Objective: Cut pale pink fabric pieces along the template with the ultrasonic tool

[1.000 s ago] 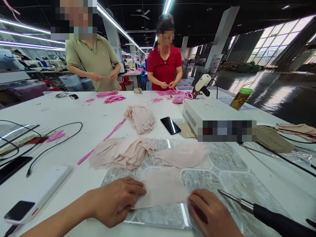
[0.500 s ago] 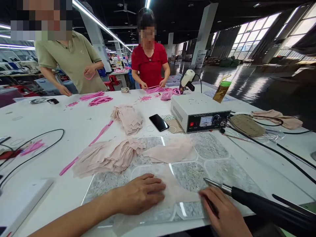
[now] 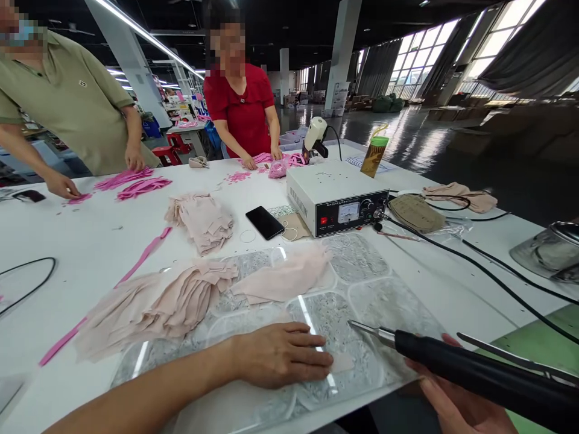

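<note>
My left hand (image 3: 289, 357) lies palm down, its fingers stretched over a thin pale pink fabric piece (image 3: 342, 363) on the grey patterned mat (image 3: 368, 259). A metal-tipped handheld tool with a thick black handle (image 3: 470, 367) points left over the mat. My right hand (image 3: 456, 392) is around this handle from below, fingertips showing above it and thumb below; the handle hides most of the fingers. Beyond my left hand are a fanned stack of pale pink fabric pieces (image 3: 158, 304) and a smaller fabric pile (image 3: 284, 274).
A white control box (image 3: 337, 181) with a dial stands behind the mat, near a phone (image 3: 265, 223) and another fabric stack (image 3: 201, 223). Cables (image 3: 452, 259) cross the right side. A bottle (image 3: 374, 157) stands behind. Two people (image 3: 242, 108) handle pink strips across the table.
My right hand has left the fabric's edge and moved right, under the tool's handle. My left hand stays flat on the fabric. The view has swung right; the co-worker at left now reaches to the table.
</note>
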{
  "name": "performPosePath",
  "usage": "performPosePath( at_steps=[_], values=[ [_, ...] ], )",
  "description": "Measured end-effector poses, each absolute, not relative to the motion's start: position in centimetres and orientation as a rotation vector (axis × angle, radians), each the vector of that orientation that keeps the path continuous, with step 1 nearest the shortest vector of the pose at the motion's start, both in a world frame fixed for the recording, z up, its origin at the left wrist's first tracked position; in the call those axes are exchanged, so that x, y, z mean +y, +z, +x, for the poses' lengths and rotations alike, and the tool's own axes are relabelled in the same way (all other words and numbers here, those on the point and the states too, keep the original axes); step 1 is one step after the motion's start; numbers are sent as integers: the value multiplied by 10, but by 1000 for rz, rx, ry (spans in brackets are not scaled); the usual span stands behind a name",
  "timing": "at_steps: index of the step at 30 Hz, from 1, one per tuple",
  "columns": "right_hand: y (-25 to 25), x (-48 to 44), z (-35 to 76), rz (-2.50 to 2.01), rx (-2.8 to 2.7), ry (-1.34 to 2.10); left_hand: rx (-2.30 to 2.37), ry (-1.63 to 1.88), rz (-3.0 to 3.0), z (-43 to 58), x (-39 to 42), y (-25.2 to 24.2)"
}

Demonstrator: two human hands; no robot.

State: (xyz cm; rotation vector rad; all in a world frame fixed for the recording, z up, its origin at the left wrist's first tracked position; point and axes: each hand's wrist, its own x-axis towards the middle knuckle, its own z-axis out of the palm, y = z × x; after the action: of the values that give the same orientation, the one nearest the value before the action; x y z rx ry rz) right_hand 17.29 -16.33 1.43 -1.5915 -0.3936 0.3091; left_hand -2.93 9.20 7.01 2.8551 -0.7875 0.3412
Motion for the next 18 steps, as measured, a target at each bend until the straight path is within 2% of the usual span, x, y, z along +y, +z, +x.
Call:
performPosePath(
  at_steps=[4,11,18],
  values=[
    [36,-145,162,-1444,-340,234,-789,336,2852,-30,92,68],
    [49,-125,156,-1541,-568,-65,-793,331,2873,-30,91,67],
    [73,-104,149,-1295,-108,109,-793,377,2845,-29,92,66]
  ],
)
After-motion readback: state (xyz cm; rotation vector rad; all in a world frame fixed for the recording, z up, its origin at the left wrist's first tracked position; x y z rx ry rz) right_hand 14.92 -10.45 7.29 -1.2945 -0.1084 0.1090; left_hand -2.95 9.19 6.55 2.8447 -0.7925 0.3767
